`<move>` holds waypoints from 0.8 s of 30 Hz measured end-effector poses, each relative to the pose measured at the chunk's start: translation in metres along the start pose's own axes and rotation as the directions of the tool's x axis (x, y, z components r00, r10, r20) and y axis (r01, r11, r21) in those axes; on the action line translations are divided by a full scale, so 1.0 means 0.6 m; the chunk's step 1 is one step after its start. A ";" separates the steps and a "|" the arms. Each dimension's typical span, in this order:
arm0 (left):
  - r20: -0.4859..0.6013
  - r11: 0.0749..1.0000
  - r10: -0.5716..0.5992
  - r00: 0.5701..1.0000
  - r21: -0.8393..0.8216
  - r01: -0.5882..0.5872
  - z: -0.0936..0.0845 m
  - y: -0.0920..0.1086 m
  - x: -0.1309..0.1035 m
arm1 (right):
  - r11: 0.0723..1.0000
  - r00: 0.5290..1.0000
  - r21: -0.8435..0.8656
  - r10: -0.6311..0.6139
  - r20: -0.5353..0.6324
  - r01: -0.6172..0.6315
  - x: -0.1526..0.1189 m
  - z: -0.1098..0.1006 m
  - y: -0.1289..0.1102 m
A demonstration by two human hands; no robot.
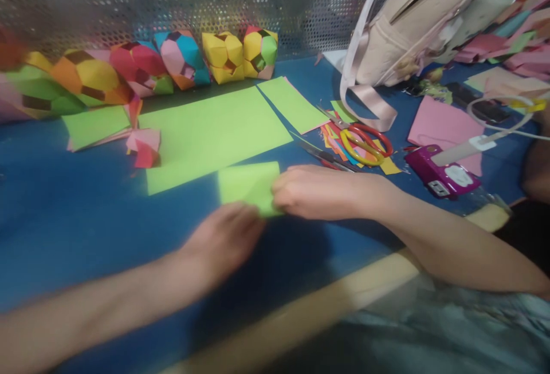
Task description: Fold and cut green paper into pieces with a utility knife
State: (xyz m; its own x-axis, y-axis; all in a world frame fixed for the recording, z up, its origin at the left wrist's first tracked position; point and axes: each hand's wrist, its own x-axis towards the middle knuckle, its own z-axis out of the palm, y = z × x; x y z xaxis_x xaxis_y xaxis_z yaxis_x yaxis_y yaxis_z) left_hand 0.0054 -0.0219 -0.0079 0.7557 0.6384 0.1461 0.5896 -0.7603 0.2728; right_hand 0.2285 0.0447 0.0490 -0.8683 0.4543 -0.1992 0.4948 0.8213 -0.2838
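A small piece of light green paper (247, 182) lies on the blue table in front of me, its far edge rounded like a fold. My right hand (318, 192) is closed on its right edge, fingers curled in. At the near edge, my left hand (226, 236) has its fingers bent and closed on the same paper; motion blurs this hand somewhat. Just beyond is a larger green sheet (210, 130), with a narrower green strip (294, 105) to its right. Dark-bladed scissors (324, 155) lie right behind my right hand.
Folded paper balls (222, 56) line the perforated metal screen (292, 7). Red-and-yellow-handled scissors (365, 144) rest on paper scraps. A purple power socket (442, 172), pink paper (429, 122) and a pale bag (395, 36) are on the right. Green slips (97, 125) lie left.
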 end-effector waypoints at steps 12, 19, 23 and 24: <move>-0.140 0.858 0.205 0.969 0.503 -0.109 0.006 0.080 -0.002 | 0.993 0.949 0.074 -0.068 -0.308 0.095 -0.035 0.054 0.011; -0.158 0.889 0.203 0.966 0.443 -0.114 0.001 0.080 -0.003 | 0.992 0.869 0.043 -0.080 -0.488 0.115 -0.044 0.084 0.007; -0.168 0.894 0.222 0.961 0.429 -0.132 0.003 0.077 -0.004 | 0.996 0.862 -0.001 -0.082 -0.500 0.094 -0.044 0.084 0.004; -0.167 0.894 0.224 0.960 0.427 -0.135 0.003 0.077 -0.004 | 0.996 0.863 -0.003 -0.081 -0.498 0.091 -0.044 0.084 0.004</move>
State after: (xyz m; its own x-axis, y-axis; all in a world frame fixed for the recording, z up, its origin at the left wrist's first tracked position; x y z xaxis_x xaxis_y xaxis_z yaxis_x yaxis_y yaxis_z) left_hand 0.0314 -0.0585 0.0025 0.8103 0.4624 0.3601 0.5470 -0.8172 -0.1816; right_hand 0.2541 0.0173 0.0064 -0.8067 0.4980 0.3183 0.4136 0.8604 -0.2979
